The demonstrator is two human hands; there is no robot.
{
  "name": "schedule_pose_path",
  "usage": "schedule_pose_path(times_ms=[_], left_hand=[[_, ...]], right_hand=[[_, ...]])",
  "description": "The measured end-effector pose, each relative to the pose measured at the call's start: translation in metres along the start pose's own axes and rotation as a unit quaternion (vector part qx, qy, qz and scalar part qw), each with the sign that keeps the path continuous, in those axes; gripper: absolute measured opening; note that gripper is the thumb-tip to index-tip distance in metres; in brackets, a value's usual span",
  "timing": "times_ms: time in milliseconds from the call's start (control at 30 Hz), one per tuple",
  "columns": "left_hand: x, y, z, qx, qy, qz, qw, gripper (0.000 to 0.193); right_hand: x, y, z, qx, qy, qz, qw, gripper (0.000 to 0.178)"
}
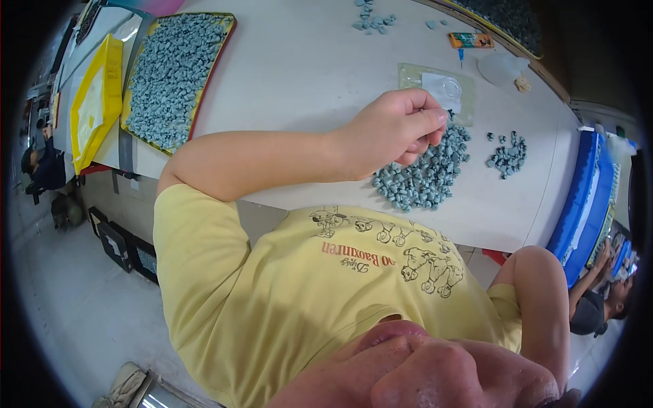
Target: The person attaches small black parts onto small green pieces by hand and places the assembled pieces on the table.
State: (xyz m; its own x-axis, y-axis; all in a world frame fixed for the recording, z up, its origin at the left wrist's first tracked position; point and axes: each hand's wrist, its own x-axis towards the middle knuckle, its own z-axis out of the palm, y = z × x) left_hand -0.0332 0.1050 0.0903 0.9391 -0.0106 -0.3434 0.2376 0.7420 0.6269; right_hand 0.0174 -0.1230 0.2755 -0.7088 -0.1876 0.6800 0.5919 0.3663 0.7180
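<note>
My left hand [413, 126] is closed, thumb pressed to the curled fingers, above the far part of a pile of small blue-green stones [418, 183]. Whatever the fingertips may hold is too small to make out. Just beyond the hand lies a clear plastic bag [466, 102] with a white label [435, 88] and a round clear piece on it. To the right of the pile is a smaller group of the same stones [509, 156]. Of my right arm [537, 285] only a bent part shows at the right; the right hand is out of view.
A yellow tray [228, 47] full of stones lies at the far left, beside a tilted yellow box [112, 75]. Farther back are loose stones [373, 20], an orange packet [471, 41], a blue-tipped needle [461, 56] and a whitish pouch [500, 68]. Blue trays [578, 197] stand at the right, near another person [598, 306].
</note>
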Motion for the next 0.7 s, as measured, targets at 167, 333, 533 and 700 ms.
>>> schedule_pose_path(times_ms=[167, 333, 533, 700], left_hand=[[0.007, -0.009, -0.003, 0.012, 0.008, -0.008, 1.000, 0.011], [0.029, -0.022, 0.000, 0.017, 0.000, -0.001, 1.000, 0.012], [0.051, -0.033, 0.021, 0.013, -0.004, -0.012, 1.000, 0.013], [0.061, -0.036, 0.024, 0.008, -0.015, -0.008, 1.000, 0.012]], right_hand=[[-0.048, -0.009, 0.011, -0.125, 0.018, -0.046, 0.991, 0.016], [-0.143, -0.032, -0.005, -0.216, -0.016, 0.253, 0.943, 0.011], [-0.224, -0.003, -0.021, 0.038, -0.450, 0.691, 0.565, 0.021], [-0.250, -0.011, -0.033, 0.098, -0.552, 0.702, 0.439, 0.016]])
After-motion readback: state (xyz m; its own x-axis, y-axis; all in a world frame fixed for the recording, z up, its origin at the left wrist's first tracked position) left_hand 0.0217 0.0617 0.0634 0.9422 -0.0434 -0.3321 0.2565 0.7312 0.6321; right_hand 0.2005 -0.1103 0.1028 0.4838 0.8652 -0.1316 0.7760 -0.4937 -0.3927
